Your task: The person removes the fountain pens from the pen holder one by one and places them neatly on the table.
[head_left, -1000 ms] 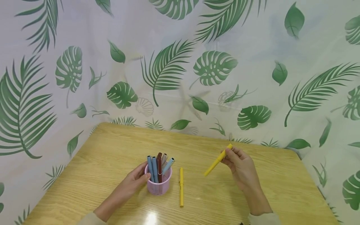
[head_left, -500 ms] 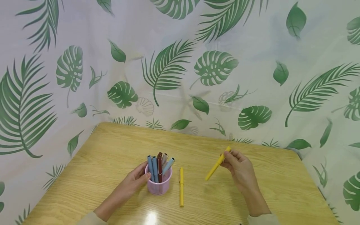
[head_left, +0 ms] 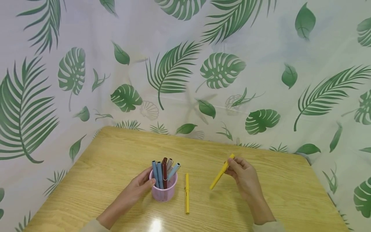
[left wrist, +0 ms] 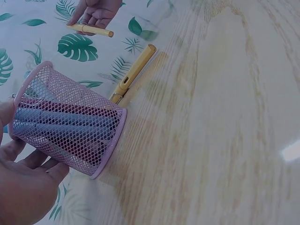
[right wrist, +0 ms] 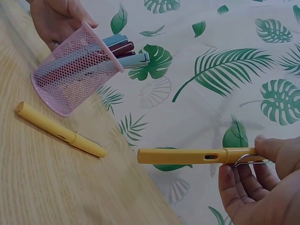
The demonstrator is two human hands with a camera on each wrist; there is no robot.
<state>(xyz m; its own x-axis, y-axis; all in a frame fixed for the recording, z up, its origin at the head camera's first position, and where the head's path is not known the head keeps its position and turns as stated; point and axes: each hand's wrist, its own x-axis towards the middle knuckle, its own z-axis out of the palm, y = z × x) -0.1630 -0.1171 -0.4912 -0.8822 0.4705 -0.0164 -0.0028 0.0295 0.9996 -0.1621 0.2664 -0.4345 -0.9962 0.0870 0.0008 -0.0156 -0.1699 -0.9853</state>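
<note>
Pens, five visible, stand in one mesh cup the left hand grips. The right hand pinches one yellow pen; another yellow pen lies beside the cup.

A pale, leaf-printed backdrop stands behind a wood-grain table catching bright glare.

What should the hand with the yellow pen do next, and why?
Maybe the right hand should lower the held pen onto the table, beside the other yellow pen. The held pen is in the air with one end tilted down, and bare wood shows between the two matching pens. The left hand is holding the cup.
</note>
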